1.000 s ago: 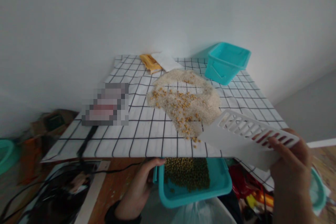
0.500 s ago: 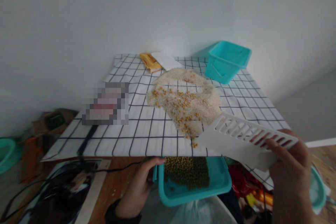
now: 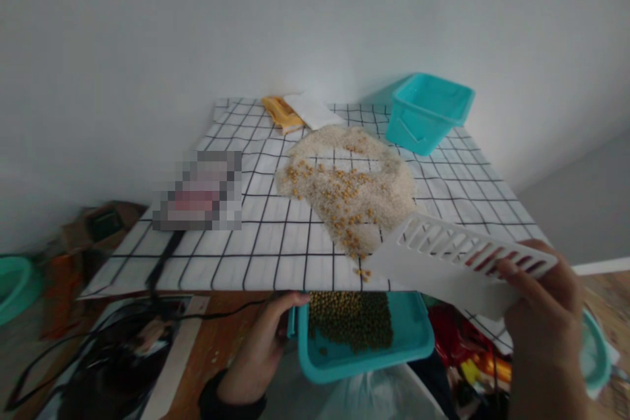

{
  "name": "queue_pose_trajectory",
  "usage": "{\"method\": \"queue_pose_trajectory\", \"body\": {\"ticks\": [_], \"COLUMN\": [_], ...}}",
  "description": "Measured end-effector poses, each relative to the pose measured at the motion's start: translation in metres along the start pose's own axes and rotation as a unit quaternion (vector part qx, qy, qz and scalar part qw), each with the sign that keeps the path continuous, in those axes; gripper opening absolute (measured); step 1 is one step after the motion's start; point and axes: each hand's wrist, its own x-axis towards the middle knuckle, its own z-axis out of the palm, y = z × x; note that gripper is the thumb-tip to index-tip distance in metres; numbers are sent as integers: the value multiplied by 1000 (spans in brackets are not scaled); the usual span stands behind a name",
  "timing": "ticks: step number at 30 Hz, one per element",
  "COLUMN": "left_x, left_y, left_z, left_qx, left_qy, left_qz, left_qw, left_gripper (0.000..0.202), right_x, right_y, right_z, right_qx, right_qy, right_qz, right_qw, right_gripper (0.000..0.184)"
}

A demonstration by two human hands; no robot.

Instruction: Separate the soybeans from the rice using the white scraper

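My right hand (image 3: 541, 315) grips a white slotted plastic scoop (image 3: 453, 262) by its right end, its flat edge touching the near tip of a pile of rice mixed with yellow beans (image 3: 347, 187). My left hand (image 3: 260, 354) holds the left rim of a teal tray (image 3: 408, 351) below the table's front edge; the tray holds a layer of greenish-yellow beans (image 3: 352, 321). A few loose beans (image 3: 364, 272) lie at the table edge just above the tray.
The table wears a white black-grid cloth (image 3: 275, 243). A teal basket (image 3: 428, 111) stands at the back right, an orange thing and a white packet (image 3: 300, 111) at the back. Black cables (image 3: 157, 275) hang at the left; clutter lies below.
The scoop has slid a little left along the pile's near tip, and the view shifted slightly. A few beans now lie nearer the table edge. The left hand keeps the tray in place.
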Motion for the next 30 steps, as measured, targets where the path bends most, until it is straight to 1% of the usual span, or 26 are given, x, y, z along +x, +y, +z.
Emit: {"method": "queue_pose_trajectory", "body": {"ticks": [5,10,13,16,18,22,26,30], "left_x": [1,3,3,2,1,0,1,3], "left_y": [-4,-5,-3,-2,-1,-1,-3,-5], "left_z": [-4,-6,-4,-2,-1,-1,-2,-4], "left_qx": [7,-9,-17,-14,-11,-16,-11,-9], "left_qy": [-11,-21,-23,-21,-19,-23,-17,-10], "left_qz": [22,-19,-24,-15,-9,-17,4,-1], "left_qw": [1000,1000,999,1000,1000,999,1000,1000], "left_gripper": [12,10,9,11,11,8,8,6], "right_x": [3,8,11,13,15,16,18,18], "right_y": [-3,-12,-14,-11,-8,-2,2,3], "right_z": [7,18,21,21,22,22,20,19], "right_qx": [-12,11,25,22,19,26,39,21], "right_qy": [2,-11,-13,-21,-32,-41,-38,-37], "right_qz": [6,-26,-30,-19,-30,-46,-58,-69], "right_qw": [1000,1000,999,999,999,998,997,997], "right_gripper": [22,20,16,15,16,16,19,18]}}
